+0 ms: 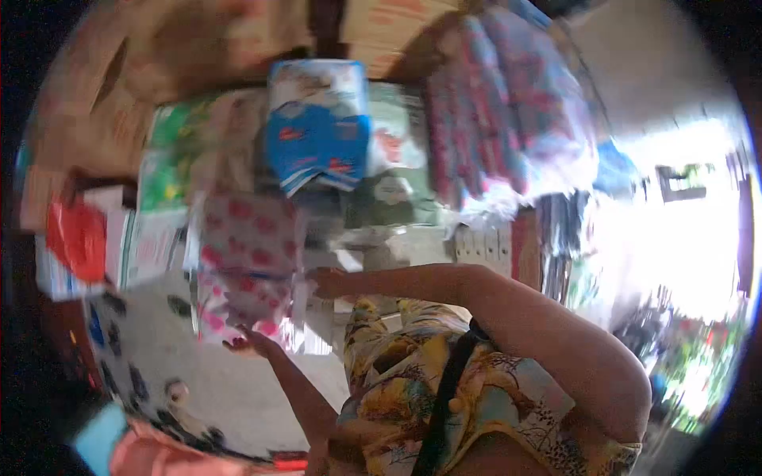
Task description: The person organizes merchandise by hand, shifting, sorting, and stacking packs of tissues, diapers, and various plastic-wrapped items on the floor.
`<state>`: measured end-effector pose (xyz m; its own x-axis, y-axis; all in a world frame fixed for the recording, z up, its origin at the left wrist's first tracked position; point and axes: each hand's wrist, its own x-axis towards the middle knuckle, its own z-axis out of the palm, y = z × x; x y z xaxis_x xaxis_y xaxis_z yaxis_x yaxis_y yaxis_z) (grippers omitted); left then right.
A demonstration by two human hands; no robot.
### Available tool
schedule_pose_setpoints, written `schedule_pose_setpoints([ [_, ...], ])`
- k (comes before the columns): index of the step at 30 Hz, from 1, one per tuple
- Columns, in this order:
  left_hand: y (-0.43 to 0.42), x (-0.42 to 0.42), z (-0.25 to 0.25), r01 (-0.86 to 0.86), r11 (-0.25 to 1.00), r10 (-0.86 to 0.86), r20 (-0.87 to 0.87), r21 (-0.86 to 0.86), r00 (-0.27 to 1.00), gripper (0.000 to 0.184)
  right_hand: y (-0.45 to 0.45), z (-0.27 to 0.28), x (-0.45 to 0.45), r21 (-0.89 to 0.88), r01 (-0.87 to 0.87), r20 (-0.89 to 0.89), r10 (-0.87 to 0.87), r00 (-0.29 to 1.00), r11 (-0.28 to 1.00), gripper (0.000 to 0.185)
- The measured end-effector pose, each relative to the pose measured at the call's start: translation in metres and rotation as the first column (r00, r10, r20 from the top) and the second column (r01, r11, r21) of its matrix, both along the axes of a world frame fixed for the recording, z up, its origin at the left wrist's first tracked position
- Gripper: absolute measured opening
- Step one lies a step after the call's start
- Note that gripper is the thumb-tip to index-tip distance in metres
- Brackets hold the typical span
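Observation:
A stack of packages with pink floral print (248,238) lies left of the middle. At its lower edge is my left hand (252,343), fingers spread and close to the lowest package; whether it touches is unclear. By the right side of the stack is my right hand (327,282), its fingertips blurred against the package edge, so its grip cannot be made out. Behind the stack stands a blue and white package (319,127). Green and white packages (390,178) are just right of it.
Bundled pink and blue plastic packs (512,119) stand at the upper right. Cardboard boxes (214,40) line the back. A red item (77,240) lies on white boxes at the left. Below them is a pale floor (230,397). Bright daylight comes from the right.

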<state>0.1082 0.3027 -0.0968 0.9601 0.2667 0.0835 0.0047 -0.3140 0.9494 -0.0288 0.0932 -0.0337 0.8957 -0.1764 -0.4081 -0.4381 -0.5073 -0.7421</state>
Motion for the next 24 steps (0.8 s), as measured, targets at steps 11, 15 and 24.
schedule_pose_setpoints([
  [11,-0.241,-0.185,0.103,0.961,0.064,-0.997,-0.061,-0.268,0.050,0.026,-0.089,0.068,-0.228,0.101,0.313,-0.054,-0.309,0.949,0.944,0.040],
  [15,-0.277,-0.291,0.090,0.812,-0.351,-0.856,-0.192,-0.466,-0.480,0.028,-0.117,0.122,-0.356,0.281,0.649,-0.142,-0.638,0.757,0.707,0.040],
  [24,-0.357,-0.471,0.152,0.595,-0.332,-0.493,-0.403,-0.732,-0.771,0.030,-0.138,0.147,-0.600,0.714,0.692,0.210,-0.913,-0.349,-0.101,0.018],
])
